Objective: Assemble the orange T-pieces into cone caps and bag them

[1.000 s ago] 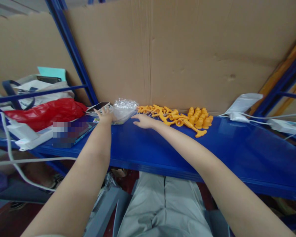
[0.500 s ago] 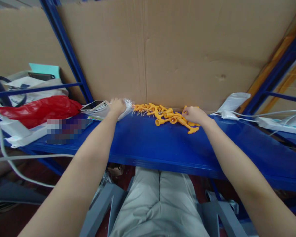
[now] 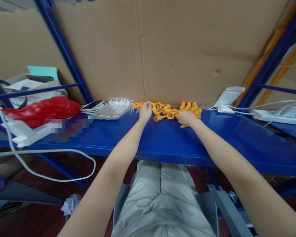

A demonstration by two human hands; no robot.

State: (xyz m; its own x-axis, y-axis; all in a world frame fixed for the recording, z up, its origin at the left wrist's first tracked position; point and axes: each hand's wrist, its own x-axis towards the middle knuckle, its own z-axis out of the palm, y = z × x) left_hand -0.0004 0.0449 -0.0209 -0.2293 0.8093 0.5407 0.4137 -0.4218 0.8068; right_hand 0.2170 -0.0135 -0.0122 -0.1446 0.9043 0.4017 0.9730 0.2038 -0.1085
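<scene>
Both arms out straight-ish over the blue tabletop [image 3: 167, 141]. L hand [image 3: 145, 112] is palm-down at the left part of the orange plastic parts [image 3: 166, 111], R hand [image 3: 188, 118] bent over their right end, fingers curled. Can't tell w/ either if it's actually gripping anything tbh. Pile's up near the cardboard panel [image 3: 187, 49], which blocks the back. Clear bag [image 3: 115, 110] + phone [image 3: 92, 105] sit left, power strip [image 3: 266, 115] far right. Open tabletop btwn forearms, down to the front edge.
</scene>
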